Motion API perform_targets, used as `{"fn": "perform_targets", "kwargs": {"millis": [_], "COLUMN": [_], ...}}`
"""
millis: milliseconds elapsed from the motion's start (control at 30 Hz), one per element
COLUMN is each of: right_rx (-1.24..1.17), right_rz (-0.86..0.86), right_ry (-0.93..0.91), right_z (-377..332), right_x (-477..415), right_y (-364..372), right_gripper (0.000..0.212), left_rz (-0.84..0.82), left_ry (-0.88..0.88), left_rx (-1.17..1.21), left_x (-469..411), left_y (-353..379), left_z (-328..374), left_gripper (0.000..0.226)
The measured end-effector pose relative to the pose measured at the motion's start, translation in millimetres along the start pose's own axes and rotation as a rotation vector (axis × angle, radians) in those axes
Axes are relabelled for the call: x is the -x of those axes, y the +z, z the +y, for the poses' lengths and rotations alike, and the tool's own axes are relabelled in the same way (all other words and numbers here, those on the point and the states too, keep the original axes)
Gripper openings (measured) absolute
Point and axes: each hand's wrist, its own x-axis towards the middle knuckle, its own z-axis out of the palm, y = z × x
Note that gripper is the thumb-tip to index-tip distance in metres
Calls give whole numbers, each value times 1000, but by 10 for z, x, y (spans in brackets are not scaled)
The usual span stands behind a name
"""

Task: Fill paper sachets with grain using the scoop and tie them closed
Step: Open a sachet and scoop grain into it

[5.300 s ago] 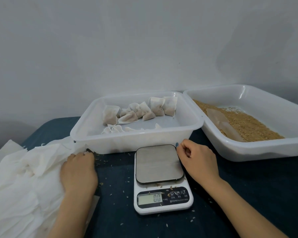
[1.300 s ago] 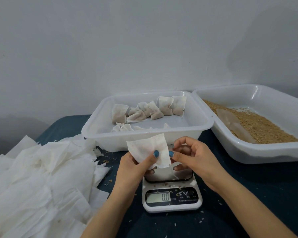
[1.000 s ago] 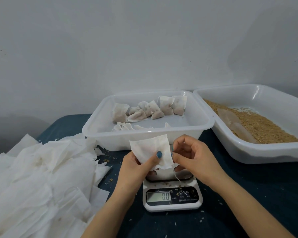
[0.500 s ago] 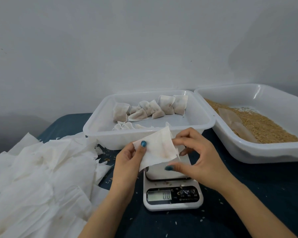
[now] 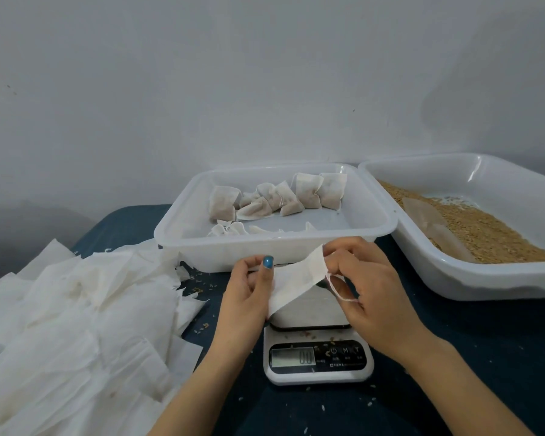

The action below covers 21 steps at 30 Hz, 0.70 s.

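left hand (image 5: 249,291) + right hand (image 5: 359,278) pinch empty sachet (image 5: 296,278) | above scale (image 5: 318,357) | display 0.0

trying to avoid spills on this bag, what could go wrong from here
1. The left hand and the right hand both pinch the empty sachet, while the scoop lies on the grain in the tray at the right. Freeing a hand to scoop may let the limp mouth flop shut, so grain spills.
2. The drawstring loop hangs at the right hand's fingers and could snag, cinching the mouth early.
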Motion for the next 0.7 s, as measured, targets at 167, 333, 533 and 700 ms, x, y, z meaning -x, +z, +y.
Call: {"fn": "perform_targets", "kwargs": {"millis": [167,333,533,700], "right_rx": [14,35,46,34], "right_rz": [-5,-15,-64,-57], "right_ry": [-40,-192,-263,-264], "right_z": [12,-65,-101,-132], "right_x": [-27,-42,-27,-26], "right_y": [-58,-34,-17,-22], "right_gripper": [21,15,12,15], "left_rz": [-171,-352,-375,-361], "left_ry": [415,458,388,381], "left_rx": [-229,-373,-394,-424], "left_x": [71,91,30,7], "left_y": [-126,-113,-196,-200], "left_z": [87,104,85,102], "left_gripper": [54,77,44,35]}}
